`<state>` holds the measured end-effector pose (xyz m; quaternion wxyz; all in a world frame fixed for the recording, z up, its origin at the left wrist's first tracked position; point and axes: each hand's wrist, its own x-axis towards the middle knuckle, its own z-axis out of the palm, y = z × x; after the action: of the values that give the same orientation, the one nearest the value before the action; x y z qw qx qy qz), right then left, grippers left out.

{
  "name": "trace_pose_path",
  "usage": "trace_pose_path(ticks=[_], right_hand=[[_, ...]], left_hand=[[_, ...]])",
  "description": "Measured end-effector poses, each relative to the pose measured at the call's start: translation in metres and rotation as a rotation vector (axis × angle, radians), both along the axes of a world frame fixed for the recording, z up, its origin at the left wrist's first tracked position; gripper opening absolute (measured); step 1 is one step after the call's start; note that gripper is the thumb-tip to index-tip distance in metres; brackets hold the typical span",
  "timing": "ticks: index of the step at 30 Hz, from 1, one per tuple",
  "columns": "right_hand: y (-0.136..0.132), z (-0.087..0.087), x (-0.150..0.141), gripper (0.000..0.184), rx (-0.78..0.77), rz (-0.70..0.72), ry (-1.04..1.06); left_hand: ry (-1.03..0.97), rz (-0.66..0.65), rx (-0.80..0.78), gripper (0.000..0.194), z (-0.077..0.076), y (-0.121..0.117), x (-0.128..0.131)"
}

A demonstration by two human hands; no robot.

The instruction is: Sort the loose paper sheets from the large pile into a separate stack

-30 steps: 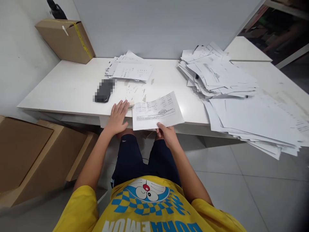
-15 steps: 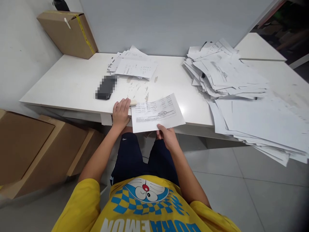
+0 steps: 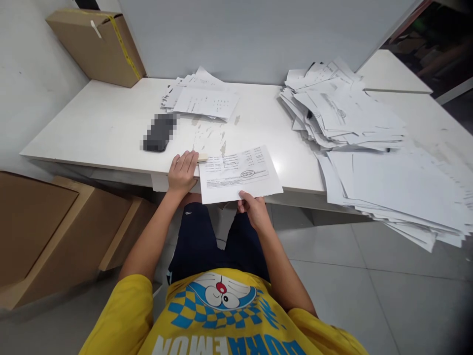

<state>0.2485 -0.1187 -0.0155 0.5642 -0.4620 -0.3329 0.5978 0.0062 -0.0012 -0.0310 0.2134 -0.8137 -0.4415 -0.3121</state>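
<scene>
My right hand (image 3: 254, 209) pinches the near edge of a printed paper sheet (image 3: 240, 172), thumb on top and fingers curled beneath. The sheet has rows of text and an oval stamp. It overhangs the front edge of the desk, its far part over the white top. Just left of the sheet, my left hand (image 3: 182, 172) rests at the desk edge, fingers together over a small pale beige block (image 3: 202, 157). Only one end of that block shows, so I cannot tell its exact kind.
The white desk (image 3: 92, 128) bears a blurred black phone (image 3: 159, 133) and a small paper stack (image 3: 205, 101). Large, uneven paper piles (image 3: 343, 111) stand at the right, the nearer one (image 3: 399, 190) overhanging the edge. A taped cardboard box (image 3: 98, 47) stands back left; more cartons (image 3: 66, 231) are below.
The whole view has shifted slightly, with the desk things a little further left. Both hands keep their places by the sheet and the beige block.
</scene>
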Motion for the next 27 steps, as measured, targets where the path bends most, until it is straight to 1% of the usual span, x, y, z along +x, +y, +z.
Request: trace_pose_path(ticks=[4,10,16,20,24,27], right_hand=[[-0.001,-0.001,0.001,0.031,-0.013,0.019,-0.029],[0.000,-0.003,0.001,0.033,-0.017,0.018,-0.048],[-0.001,-0.008,0.001,0.036,-0.005,0.026,-0.044],[-0.001,-0.007,0.001,0.033,-0.033,0.010,-0.039],[-0.001,-0.008,0.001,0.033,-0.031,0.010,-0.060],[-0.001,-0.012,0.002,0.033,-0.031,0.008,-0.071]], left_hand=[[-0.006,-0.019,0.012,0.049,-0.001,0.001,0.000],[-0.057,-0.048,-0.062,0.051,0.000,0.000,0.000],[-0.096,-0.020,-0.064,0.052,-0.003,-0.001,0.005],[-0.141,0.000,-0.095,0.053,-0.007,0.000,0.008],[-0.168,-0.004,-0.151,0.056,-0.007,-0.001,0.008],[-0.168,-0.001,-0.148,0.057,-0.006,-0.001,0.008]])
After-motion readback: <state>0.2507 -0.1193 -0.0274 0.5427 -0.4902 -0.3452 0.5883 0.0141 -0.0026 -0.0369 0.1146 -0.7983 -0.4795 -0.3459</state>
